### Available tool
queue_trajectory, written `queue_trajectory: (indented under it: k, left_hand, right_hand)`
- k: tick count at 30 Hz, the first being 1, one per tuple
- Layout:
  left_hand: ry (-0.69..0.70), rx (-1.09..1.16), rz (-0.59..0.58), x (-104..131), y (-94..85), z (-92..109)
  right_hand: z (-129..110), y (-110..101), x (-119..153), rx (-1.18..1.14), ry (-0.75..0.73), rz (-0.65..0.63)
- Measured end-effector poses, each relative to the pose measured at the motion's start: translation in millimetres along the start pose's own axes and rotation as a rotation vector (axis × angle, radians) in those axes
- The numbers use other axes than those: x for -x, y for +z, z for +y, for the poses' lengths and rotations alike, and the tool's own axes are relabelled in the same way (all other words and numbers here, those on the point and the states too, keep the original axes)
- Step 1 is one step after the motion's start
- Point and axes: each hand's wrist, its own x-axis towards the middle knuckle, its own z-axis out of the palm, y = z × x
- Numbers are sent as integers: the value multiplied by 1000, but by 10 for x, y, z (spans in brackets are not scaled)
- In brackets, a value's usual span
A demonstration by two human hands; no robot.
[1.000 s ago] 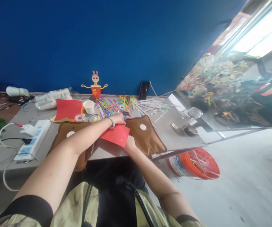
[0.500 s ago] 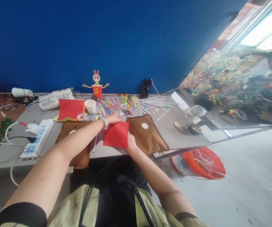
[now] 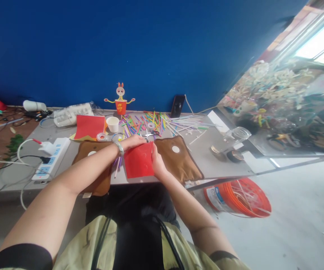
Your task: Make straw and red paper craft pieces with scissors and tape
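Note:
A sheet of red paper [image 3: 139,162] with faint curved marks is held up over the front of the table. My left hand [image 3: 133,141] is closed on its top edge, the fingertips near the top right corner. On the right side, my right hand [image 3: 158,164] grips the sheet's edge, its thumb pointing up and other fingers partly behind the paper. Just beyond my left hand lies a pair of scissors [image 3: 148,135] on the table. Brown cushioned pads, a left pad [image 3: 94,183] and a right pad [image 3: 178,159], flank the sheet.
Colourful sticks [image 3: 139,123] lie scattered behind, beside a white paper cup [image 3: 112,123], a rabbit figure in a red cup [image 3: 120,107] and a phone [image 3: 178,106]. A power strip [image 3: 51,157] is left, a glass jar [image 3: 229,140] right, an orange bucket [image 3: 243,191] below.
My right hand has moved up along the paper's right edge, and the sheet has turned slightly. My left hand stays at the top edge. The whole view has shifted a little.

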Motion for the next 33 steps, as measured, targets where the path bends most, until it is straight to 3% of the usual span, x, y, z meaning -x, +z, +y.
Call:
queue_trajectory:
  k: [3, 9, 13, 22, 24, 27, 30, 33]
  left_hand:
    - [32, 40, -35, 63, -42, 36]
    - [84, 65, 58, 71, -71, 91]
    - [69, 102, 108, 76, -3, 46]
    - [17, 39, 88, 273, 156, -40]
    - [-23, 12, 63, 311, 137, -77]
    - [-72, -6, 103, 400, 23, -144]
    - [16, 24, 182, 564, -207, -203]
    - [50, 127, 256, 779, -499, -250]
  right_hand:
    - [11, -65, -6, -152, -27, 7]
    - [112, -169, 30, -114, -110, 1]
    - [173, -199, 100, -110, -158, 26]
    - [268, -109, 221, -89, -177, 9]
    - [457, -248, 171, -9, -72, 88]
    - [950, -585, -2, 206, 312, 275]
    - [1508, -878, -172, 339, 541, 215]
    - [1846, -1012, -240, 405, 602, 100]
